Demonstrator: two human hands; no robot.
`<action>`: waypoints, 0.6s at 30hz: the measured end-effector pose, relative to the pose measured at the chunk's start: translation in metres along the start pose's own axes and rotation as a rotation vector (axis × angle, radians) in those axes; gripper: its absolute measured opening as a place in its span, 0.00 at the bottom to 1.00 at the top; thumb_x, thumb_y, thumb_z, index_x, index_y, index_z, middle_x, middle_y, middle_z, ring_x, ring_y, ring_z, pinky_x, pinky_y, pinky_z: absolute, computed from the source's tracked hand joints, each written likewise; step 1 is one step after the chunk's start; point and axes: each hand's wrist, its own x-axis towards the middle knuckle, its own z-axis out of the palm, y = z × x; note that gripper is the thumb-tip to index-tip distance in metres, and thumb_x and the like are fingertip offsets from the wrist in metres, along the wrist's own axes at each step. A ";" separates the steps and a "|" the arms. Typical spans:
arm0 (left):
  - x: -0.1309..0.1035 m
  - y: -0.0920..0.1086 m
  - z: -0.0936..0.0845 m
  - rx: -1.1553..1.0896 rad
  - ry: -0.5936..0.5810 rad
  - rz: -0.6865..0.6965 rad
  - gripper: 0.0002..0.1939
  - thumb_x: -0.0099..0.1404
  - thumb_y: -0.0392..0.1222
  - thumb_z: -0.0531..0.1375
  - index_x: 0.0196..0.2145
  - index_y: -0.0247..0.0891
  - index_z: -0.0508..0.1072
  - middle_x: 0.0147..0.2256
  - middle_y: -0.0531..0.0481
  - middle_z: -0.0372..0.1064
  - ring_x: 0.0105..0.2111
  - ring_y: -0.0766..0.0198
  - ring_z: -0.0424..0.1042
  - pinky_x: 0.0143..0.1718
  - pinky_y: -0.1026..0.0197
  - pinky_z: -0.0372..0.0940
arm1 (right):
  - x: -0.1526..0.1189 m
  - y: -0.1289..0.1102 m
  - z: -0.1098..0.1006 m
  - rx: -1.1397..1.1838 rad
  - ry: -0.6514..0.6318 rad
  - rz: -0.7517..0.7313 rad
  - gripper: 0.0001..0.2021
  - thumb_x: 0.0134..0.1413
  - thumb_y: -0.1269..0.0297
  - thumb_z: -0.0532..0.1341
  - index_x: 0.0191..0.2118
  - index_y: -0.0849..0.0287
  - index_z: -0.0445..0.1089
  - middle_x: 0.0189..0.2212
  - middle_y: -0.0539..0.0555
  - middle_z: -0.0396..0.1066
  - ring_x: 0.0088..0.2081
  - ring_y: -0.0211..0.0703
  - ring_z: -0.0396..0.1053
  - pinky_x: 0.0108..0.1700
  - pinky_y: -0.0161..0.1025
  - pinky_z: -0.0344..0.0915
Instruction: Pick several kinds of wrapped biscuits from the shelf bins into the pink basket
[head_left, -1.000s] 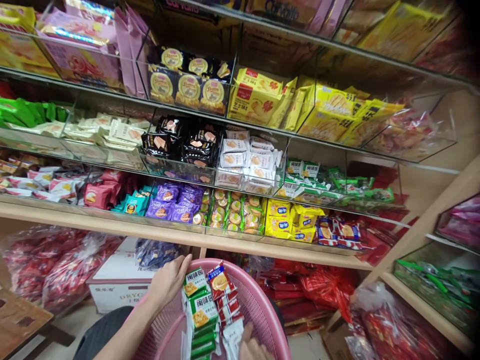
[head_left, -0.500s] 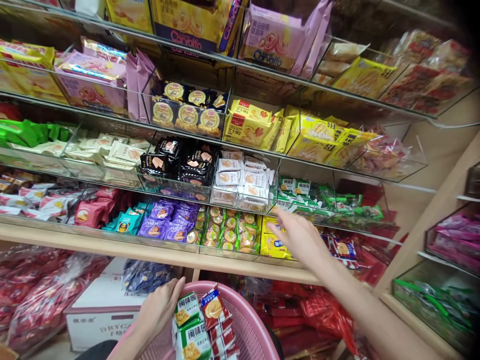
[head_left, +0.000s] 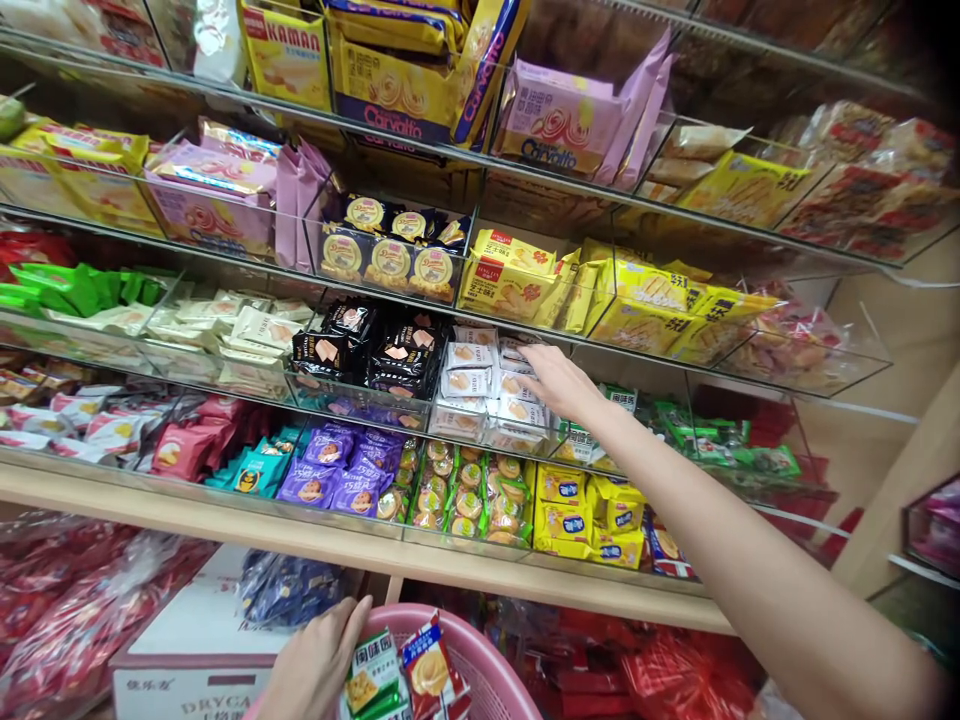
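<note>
My left hand [head_left: 321, 652] is closed over the rim of a pink plastic basket [head_left: 491, 668] at the bottom of the view. Inside the basket lie green-and-white snack packets [head_left: 373, 672] and red-and-blue snack packets [head_left: 430, 668]. My right hand [head_left: 561, 384] reaches into a clear shelf bin, its fingers stretched out over white snack packets [head_left: 469, 383]. The fingertips are at the right-hand stack; whether they touch it I cannot tell. No packet shows in this hand. Green-and-white packets in the neighbouring bin [head_left: 579, 440] are partly hidden behind my right forearm.
Clear dividers and front panels edge the tiered shelves. Black packets [head_left: 405, 350] sit left of the white ones, yellow packets [head_left: 562, 520] below. Under the wooden shelf edge [head_left: 480, 580] stand a white carton [head_left: 180, 640] and bagged red goods [head_left: 682, 665].
My right hand has moved up and left, from above the yellow packets to the white packets. My left hand stays on the basket rim, and the view has shifted slightly.
</note>
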 end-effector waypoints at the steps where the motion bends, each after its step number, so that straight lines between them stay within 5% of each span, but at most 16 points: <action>1: 0.000 0.000 0.000 0.000 -0.001 -0.003 0.19 0.66 0.46 0.38 0.40 0.43 0.66 0.39 0.47 0.72 0.42 0.58 0.71 0.37 0.63 0.60 | 0.002 -0.001 0.001 -0.006 0.004 0.002 0.22 0.57 0.61 0.49 0.55 0.66 0.55 0.51 0.63 0.61 0.51 0.53 0.56 0.50 0.47 0.58; 10: 0.000 -0.001 0.002 0.012 0.020 -0.038 0.20 0.66 0.50 0.37 0.37 0.45 0.67 0.38 0.49 0.73 0.41 0.59 0.71 0.37 0.64 0.60 | 0.032 -0.037 0.004 0.007 0.070 -0.177 0.22 0.57 0.59 0.51 0.55 0.62 0.55 0.52 0.60 0.61 0.52 0.51 0.56 0.50 0.47 0.56; 18: -0.002 0.004 -0.006 0.051 -0.023 -0.043 0.19 0.66 0.46 0.38 0.39 0.45 0.67 0.43 0.49 0.71 0.43 0.60 0.70 0.38 0.64 0.60 | 0.056 -0.047 0.006 -0.030 -0.006 -0.150 0.20 0.57 0.63 0.51 0.55 0.61 0.56 0.51 0.58 0.64 0.49 0.53 0.57 0.46 0.49 0.57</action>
